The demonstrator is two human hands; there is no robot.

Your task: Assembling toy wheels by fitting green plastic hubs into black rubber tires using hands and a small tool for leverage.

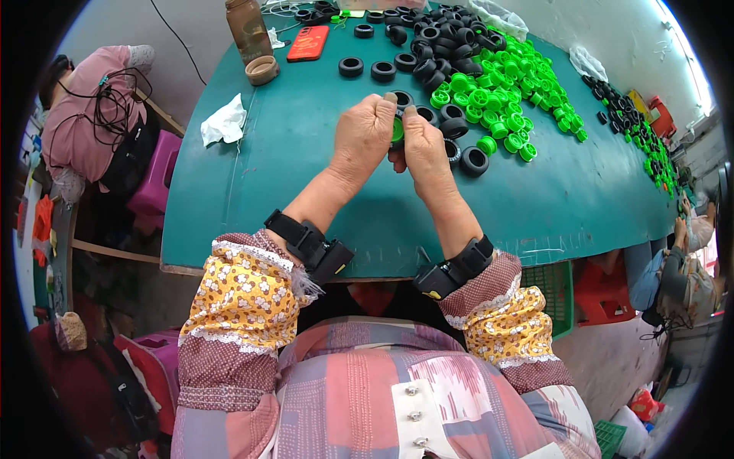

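Both hands meet above the green table (306, 206), closed around one small wheel. Between the thumbs shows a piece of its green plastic rim (397, 130), with a black edge of tyre against it; the fingers hide most of the wheel. My left hand (362, 136) grips it from the left, thumb pointing away from me. From the other side my right hand (427, 147) presses its thumb against it. Just beyond and right of the hands lie loose black toy tyres (475, 161). The heap of green rims (497, 103) spreads farther right.
A big pile of black tyres (451, 42) is at the far side. Toward the left are a crumpled tissue (224, 122), a brown bottle (246, 32), its lid (262, 70) and a red phone (308, 43). A person in pink (95, 115) sits at left; others are at far right.
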